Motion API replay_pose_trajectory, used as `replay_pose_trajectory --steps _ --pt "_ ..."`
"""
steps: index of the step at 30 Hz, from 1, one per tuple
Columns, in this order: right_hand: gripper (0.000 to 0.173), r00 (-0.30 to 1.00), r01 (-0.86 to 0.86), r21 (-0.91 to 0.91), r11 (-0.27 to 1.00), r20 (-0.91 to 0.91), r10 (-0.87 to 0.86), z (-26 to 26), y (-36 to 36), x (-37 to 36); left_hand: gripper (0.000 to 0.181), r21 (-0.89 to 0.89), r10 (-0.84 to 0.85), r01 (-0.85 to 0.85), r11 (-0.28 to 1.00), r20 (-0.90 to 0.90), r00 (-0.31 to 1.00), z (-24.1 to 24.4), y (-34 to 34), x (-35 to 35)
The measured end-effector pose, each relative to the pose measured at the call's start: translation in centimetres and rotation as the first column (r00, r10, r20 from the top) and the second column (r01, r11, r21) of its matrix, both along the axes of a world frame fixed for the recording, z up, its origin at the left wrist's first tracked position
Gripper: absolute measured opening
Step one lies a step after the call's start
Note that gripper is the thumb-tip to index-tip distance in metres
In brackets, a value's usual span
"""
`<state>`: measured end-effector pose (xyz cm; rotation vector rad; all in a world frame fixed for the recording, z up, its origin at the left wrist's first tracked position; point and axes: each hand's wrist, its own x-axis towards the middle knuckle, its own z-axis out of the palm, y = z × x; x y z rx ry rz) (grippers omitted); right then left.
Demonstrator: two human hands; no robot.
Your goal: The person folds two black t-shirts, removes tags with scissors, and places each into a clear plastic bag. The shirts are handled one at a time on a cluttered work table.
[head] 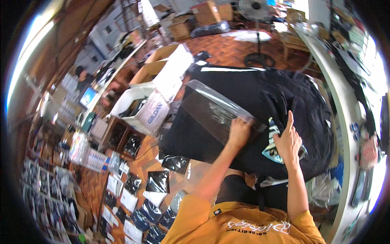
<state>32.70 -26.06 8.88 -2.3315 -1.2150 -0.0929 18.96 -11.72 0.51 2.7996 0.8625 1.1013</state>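
Note:
A large spread of black fabric (201,143), which looks like a T-shirt, lies in front of me with a light printed design (274,152) near my right hand. My left hand (240,131) is closed on the near end of a clear plastic sheet or bag (213,97). The plastic stretches away to the upper left over the cloth, its long edge catching the light. My right hand (289,143) rests on or just above the print, index finger extended and thumb apart, holding nothing. It covers part of the design.
White cardboard boxes (157,113) stand open at the left. Several plastic-packed garments (157,182) lie on the wooden floor below. A long pale counter edge (342,116) runs along the right. Beyond the fabric stands a fan (254,9). A person (82,76) is at the far left.

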Motion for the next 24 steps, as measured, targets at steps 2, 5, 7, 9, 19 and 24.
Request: replay_pose_trajectory --steps 2,5,7,9,19,24 --pt "0.092 0.997 -0.037 -0.064 0.997 0.069 0.041 0.6 0.3 -1.8 0.029 -0.055 0.037 -0.040 0.998 -0.045 0.998 0.5 -1.2 0.9" --pt "0.078 0.967 -0.103 -0.102 0.989 0.225 0.124 -0.3 0.8 -2.5 0.030 -0.082 0.038 -0.044 0.996 -0.075 0.996 0.1 -1.7 1.7" --pt "0.064 0.960 -0.135 -0.148 0.980 0.223 0.166 -1.0 0.9 -2.3 0.030 -0.048 0.056 -0.058 0.997 -0.046 0.997 -0.1 -1.9 1.9" --pt "0.048 0.948 -0.160 -0.149 0.976 0.252 0.194 -0.9 0.7 -2.3 0.031 -0.064 0.055 -0.057 0.996 -0.024 0.998 -0.3 -1.8 2.0" --pt "0.033 0.993 -0.099 -0.182 0.978 0.044 0.108 0.6 0.4 -1.4 0.036 -0.018 0.092 -0.092 0.996 0.025 0.995 0.0 -2.3 1.8" --pt "0.040 0.948 -0.263 -0.192 0.945 -0.235 0.216 2.2 0.4 2.4 0.037 -0.061 0.110 -0.109 0.992 0.005 0.994 -2.1 -1.5 2.0"
